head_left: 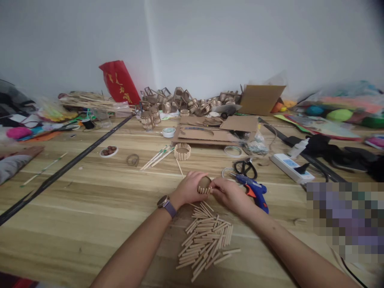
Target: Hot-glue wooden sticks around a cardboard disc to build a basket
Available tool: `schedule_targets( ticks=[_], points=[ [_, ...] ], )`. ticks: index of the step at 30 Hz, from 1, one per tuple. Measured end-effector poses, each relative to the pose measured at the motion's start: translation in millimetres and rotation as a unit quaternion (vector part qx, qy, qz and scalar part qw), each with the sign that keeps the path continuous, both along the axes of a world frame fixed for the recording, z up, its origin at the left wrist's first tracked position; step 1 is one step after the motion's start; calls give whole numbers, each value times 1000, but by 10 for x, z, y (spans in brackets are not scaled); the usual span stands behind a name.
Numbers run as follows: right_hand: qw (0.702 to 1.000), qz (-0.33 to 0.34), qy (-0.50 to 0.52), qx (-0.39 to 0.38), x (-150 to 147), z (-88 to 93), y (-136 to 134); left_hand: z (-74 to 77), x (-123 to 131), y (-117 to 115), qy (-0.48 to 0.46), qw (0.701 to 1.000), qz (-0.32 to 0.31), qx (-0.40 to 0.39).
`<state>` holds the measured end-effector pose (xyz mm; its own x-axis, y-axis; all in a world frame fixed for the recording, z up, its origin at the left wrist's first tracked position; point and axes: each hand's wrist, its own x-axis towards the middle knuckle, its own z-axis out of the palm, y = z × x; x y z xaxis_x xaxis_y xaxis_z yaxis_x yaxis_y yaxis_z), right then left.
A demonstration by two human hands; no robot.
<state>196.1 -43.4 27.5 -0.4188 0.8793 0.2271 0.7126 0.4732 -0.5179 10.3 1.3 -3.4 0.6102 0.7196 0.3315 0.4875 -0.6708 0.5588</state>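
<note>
My left hand [192, 186], with a watch on its wrist, is closed round a small round cardboard cup [205, 183] with short wooden sticks standing along its lower edge. At the cup's right side, my right hand [227, 193] pinches a short wooden stick against the row; the fingertips partly hide it. Just below both hands lies a loose pile of short wooden sticks [207, 240]. A blue hot glue gun [255, 190] rests to the right of my right hand. Beyond my left hand stands a finished-looking stick-ringed cup [182, 151].
Black scissors [246, 168], a tape roll [233, 151] and a white power strip [291, 168] lie to the right. Ahead are cardboard sheets [204, 136] and many small stick models [186, 100]. A dish of brown beads [109, 151] sits left. Another person's arm [18, 162] rests at far left.
</note>
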Motion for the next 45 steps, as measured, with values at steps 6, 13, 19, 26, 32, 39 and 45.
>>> schedule_targets(
  ticks=[6, 13, 19, 26, 32, 39, 45],
  points=[
    [999, 10, 2, 32, -6, -21, 4, 1, 3, -6, -5, 1000, -1, 1],
    [999, 20, 5, 48, -7, -15, -4, 29, 3, -16, -1, 1000, -1, -4],
    [999, 21, -13, 46, 1, -49, 5, 0, -7, -7, -4, 1000, -4, -8],
    [998, -51, -45, 9, 123, 214, -45, -7, -20, 9, -7, 1000, -20, -19],
    [963, -228, -144, -20, 636, 378, -201, 37, -17, -20, -10, 999, -10, -47],
    [898, -337, -251, -128, 1016, 218, -309, 24, -21, -68, -24, 998, 25, -44],
    [921, -311, -157, -176, 1043, 127, -238, 43, -16, -93, -20, 999, 37, -27]
  ],
)
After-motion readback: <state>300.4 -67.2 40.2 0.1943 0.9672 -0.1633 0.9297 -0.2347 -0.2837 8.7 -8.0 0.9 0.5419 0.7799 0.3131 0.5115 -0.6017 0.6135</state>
